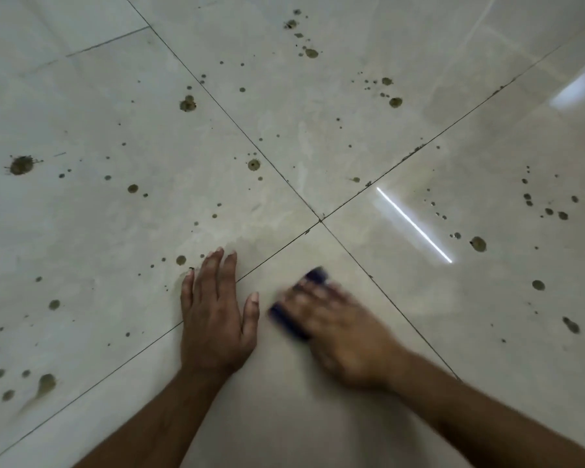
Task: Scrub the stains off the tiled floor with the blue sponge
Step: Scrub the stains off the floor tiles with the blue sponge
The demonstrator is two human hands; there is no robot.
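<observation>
Head view is showing the left hand (215, 319) lying flat on the tiled floor (318, 400), fingers (213, 265) straight and spread. Just beside it, the blurred right hand (335, 325) is pressing on the blue sponge (289, 320), fingers laid over its top. Farther out, brown stains (21, 164) are dotting the surrounding tiles beyond the grout cross (320, 220).

2 hands (217, 319), 1 blue sponge (293, 320), dozens of brown stains (21, 164), 1 tiled floor (318, 417)
</observation>
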